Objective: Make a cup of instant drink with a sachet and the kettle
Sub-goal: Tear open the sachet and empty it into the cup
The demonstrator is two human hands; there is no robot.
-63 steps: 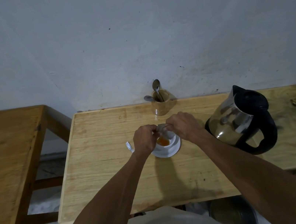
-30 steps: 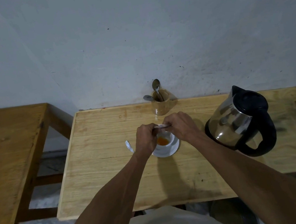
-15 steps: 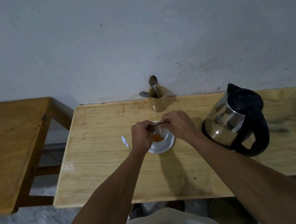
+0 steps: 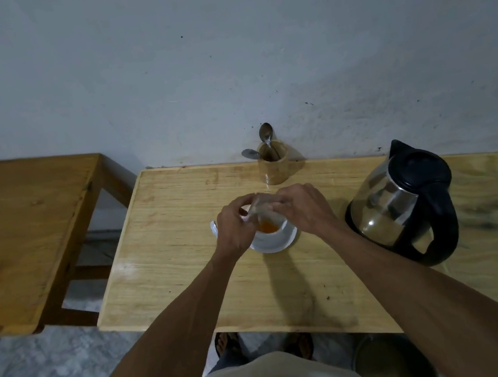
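A white cup (image 4: 272, 232) with orange powder in its bottom stands on a white saucer (image 4: 279, 243) in the middle of the light wooden table (image 4: 187, 263). Both hands hold a small pale sachet (image 4: 259, 208) right over the cup. My left hand (image 4: 235, 226) pinches its left end and my right hand (image 4: 301, 209) its right end. The steel kettle (image 4: 403, 206) with black lid and handle stands to the right of the cup, apart from my hands.
A wooden holder (image 4: 274, 168) with two spoons stands at the back edge against the wall. A small white scrap (image 4: 214, 228) lies left of the saucer. A darker wooden table (image 4: 16, 231) stands to the left across a gap. A round bin (image 4: 395, 360) sits under the table.
Both hands have stayed over the cup with the sachet between them. The sachet now hangs more upright above the orange powder. The camera has tilted down a little.
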